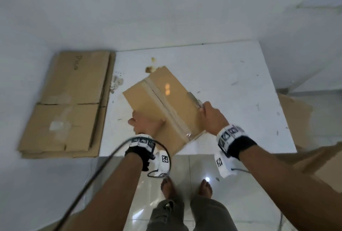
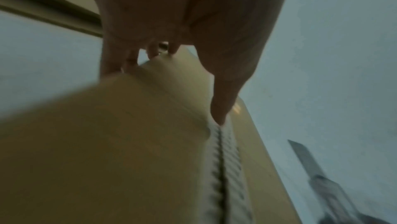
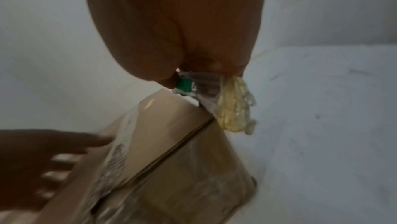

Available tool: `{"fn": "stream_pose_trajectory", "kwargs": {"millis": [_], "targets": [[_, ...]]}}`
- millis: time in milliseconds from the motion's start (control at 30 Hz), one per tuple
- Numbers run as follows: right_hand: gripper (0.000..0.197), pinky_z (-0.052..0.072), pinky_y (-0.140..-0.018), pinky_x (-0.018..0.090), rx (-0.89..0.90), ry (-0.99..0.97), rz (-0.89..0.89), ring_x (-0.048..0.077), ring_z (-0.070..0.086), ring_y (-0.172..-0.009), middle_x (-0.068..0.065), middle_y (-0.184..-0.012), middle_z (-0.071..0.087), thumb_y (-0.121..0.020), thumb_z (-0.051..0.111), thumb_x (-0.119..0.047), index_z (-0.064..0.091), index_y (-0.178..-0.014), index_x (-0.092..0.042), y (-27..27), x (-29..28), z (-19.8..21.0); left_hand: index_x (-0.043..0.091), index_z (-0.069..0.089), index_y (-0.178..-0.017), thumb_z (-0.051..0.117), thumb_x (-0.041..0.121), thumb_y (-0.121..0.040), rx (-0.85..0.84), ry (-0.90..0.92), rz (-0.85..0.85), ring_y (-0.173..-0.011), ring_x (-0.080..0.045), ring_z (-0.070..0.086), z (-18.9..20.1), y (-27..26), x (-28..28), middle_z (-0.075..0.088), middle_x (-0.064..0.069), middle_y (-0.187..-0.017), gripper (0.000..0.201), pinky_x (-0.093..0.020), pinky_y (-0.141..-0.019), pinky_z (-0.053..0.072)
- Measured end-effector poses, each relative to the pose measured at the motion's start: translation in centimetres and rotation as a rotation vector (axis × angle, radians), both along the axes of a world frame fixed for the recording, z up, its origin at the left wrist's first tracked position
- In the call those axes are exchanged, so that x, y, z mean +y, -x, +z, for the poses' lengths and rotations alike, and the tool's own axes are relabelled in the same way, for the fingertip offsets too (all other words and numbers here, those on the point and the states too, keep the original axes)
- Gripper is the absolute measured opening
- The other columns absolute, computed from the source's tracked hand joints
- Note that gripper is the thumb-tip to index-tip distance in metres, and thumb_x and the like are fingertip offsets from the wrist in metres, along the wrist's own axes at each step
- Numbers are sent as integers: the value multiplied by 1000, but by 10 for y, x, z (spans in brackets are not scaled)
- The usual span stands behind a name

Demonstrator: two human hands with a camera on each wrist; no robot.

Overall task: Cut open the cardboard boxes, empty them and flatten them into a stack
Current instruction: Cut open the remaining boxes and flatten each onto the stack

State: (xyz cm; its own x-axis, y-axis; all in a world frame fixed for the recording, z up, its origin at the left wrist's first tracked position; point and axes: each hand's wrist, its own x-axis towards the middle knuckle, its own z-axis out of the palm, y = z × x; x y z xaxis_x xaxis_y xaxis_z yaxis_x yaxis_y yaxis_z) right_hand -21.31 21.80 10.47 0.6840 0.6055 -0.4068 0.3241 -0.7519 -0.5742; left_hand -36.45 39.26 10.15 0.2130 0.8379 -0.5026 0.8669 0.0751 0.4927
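Both hands work a taped cardboard box (image 1: 162, 108) tilted over the white table (image 1: 231, 75)'s near edge, left hand (image 1: 146, 123) gripping its side, thumb on top; the right wrist view shows the right hand (image 3: 178, 28) clutching a cutter (image 3: 193, 85) fouled with tape, best cleared before cutting.

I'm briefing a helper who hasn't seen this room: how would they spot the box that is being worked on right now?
Find the white table against the wall. Near its front edge the cardboard box sits at an angle, with the left hand and right hand on it. Unlike the flattened cardboard stack lying to its left, it is still box-shaped, with a taped seam down its top.
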Motion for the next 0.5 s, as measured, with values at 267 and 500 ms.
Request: {"fn": "stream_pose_trajectory", "kwargs": {"millis": [267, 500], "targets": [[28, 60, -71, 34, 332, -243, 180, 11, 69, -79, -1, -108, 75, -104, 48, -46, 60, -128, -40, 67, -36, 16, 16, -8, -154, 94, 54, -53, 343, -71, -563, -138, -43, 30, -9, 6, 45, 16, -16, -152, 148, -70, -109, 31], [36, 50, -90, 36, -306, 144, 473, 25, 66, -106, -2, -118, 69, -98, 50, -44, 66, -127, -33, -11, 30, 45, 23, -32, -153, 85, 66, -62, 528, -16, -595, -151, -46, -16, -5, 4, 35, -28, -13, -164, 154, -85, -106, 2]]}}
